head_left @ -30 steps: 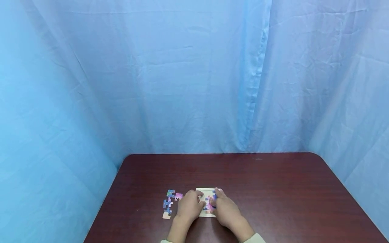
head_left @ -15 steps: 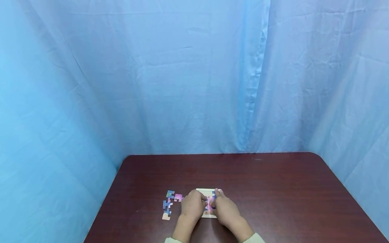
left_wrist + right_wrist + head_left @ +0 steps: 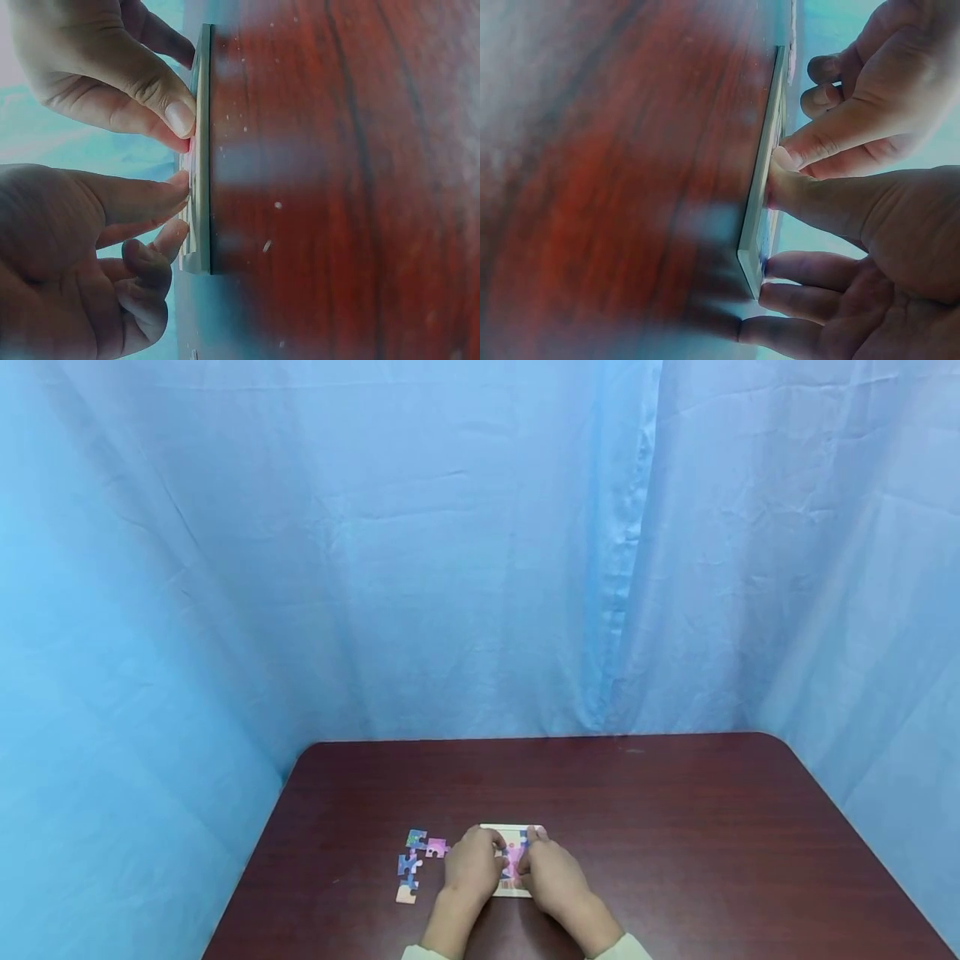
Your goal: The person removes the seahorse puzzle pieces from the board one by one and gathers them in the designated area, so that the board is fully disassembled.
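The puzzle tray [image 3: 512,894], a shallow cream-framed board with pink and blue pieces [image 3: 514,853], lies flat between both hands. Over its left side my left hand [image 3: 471,864] pinches what looks like a puzzle piece [image 3: 498,852], mostly covered by the thumb and index finger. My right hand [image 3: 553,872] rests on the tray's right side. In the right wrist view its thumb [image 3: 784,180] presses on the board, while the straight fingers [image 3: 802,300] touch the near corner and edge. The left wrist view shows the tray's side [image 3: 204,150] edge-on, with both thumbs at its surface.
Left of the tray lie several loose puzzle pieces [image 3: 437,847], blue, pink and cream, some touching one another. The dark red-brown wooden table [image 3: 675,827] has a rounded far edge. Light blue curtains [image 3: 450,568] hang behind it and along both sides.
My left hand has moved right and in over the tray, its thumb and index finger drawing closer together. The right hand has barely shifted. The loose pieces keep their arrangement.
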Motion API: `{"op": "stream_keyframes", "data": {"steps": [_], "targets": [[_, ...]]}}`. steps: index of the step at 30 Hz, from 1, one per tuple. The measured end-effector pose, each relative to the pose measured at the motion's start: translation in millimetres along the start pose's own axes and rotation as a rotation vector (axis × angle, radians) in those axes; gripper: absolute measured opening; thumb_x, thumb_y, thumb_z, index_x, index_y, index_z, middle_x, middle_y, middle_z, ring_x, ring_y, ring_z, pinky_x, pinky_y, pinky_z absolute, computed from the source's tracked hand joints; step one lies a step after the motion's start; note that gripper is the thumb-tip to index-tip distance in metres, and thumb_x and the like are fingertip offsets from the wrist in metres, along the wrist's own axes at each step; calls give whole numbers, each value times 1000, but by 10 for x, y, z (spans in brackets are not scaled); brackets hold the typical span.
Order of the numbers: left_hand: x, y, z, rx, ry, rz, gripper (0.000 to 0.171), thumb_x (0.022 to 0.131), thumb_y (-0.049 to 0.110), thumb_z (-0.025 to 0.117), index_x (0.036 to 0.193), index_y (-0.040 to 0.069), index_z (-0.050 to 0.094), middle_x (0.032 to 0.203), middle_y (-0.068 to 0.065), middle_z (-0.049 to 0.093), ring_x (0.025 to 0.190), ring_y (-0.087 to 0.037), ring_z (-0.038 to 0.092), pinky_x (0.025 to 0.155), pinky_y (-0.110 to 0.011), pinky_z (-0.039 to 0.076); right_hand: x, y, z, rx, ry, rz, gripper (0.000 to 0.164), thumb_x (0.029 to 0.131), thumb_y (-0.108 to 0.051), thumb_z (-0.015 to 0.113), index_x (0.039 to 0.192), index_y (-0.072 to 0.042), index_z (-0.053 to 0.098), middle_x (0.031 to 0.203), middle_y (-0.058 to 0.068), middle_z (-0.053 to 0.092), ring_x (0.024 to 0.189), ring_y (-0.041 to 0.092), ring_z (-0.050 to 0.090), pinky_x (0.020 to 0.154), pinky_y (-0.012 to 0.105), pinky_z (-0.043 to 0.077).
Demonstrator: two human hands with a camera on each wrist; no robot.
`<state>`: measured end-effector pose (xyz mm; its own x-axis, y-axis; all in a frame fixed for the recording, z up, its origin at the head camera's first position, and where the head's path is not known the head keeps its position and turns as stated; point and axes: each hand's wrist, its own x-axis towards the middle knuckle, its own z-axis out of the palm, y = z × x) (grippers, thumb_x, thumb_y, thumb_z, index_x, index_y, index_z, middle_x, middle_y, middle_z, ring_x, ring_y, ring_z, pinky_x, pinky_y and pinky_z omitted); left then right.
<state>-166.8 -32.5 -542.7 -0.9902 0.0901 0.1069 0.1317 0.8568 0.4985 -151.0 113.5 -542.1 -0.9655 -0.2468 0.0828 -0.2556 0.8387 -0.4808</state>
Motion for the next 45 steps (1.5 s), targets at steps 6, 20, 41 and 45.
{"op": "stream_keyframes", "data": {"steps": [6,20,41,45], "targets": [[6,-36,-6,-35,-40,28,18,82,15,88,91,10,74,89,-6,67,75,-26,70,62,-43,52,-2,-5,10,-9,9,3,8,75,-10,89,78,-14,83,139,34,64,132,49,64,92,54,60],[52,-70,-45,-103,-203,58,17,90,5,76,98,6,61,96,-13,61,73,-28,62,67,-43,50,4,-24,16,9,9,-6,13,75,-12,88,68,-17,79,135,36,65,131,52,63,91,56,60],[103,-43,-11,-96,-242,1,15,93,12,75,97,8,60,98,-14,59,78,-33,64,68,-49,49,-27,6,12,36,12,-12,8,76,-11,89,76,-15,82,139,35,63,134,53,61,96,56,59],[125,-33,-8,-102,-255,-8,15,92,10,74,95,7,60,97,-15,58,79,-35,64,70,-51,49,-32,8,0,37,14,-27,7,75,-12,89,77,-15,82,138,36,63,133,53,61,95,55,59]]}}
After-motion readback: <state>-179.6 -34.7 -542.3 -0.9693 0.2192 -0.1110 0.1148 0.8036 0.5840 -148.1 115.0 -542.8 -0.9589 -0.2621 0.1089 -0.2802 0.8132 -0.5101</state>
